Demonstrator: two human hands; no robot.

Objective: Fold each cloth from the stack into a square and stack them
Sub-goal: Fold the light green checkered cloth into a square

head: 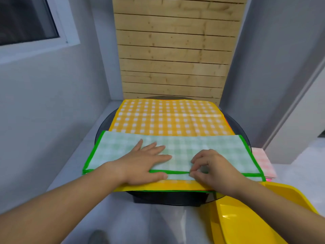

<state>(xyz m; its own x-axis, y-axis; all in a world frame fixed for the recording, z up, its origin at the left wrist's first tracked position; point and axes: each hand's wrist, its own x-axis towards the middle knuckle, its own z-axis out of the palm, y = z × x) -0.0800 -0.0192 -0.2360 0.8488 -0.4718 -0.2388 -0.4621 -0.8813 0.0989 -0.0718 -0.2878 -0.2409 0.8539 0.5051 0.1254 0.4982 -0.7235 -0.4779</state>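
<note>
A green checked cloth (226, 152) with a bright green border lies folded into a long strip across the near half of a round dark table (103, 124). Beneath it lies a spread yellow checked cloth (168, 118), the top of a stack. My left hand (146, 161) rests flat on the green cloth with fingers spread, pressing it down. My right hand (209, 166) pinches the near green border of that cloth between thumb and fingertips. A folded pink checked cloth (263, 162) lies at the table's right.
A yellow plastic tray (255, 212) sits low at the right, close under my right forearm. A wooden slat panel (175, 50) stands behind the table, with grey walls on both sides and a window (26, 20) at upper left.
</note>
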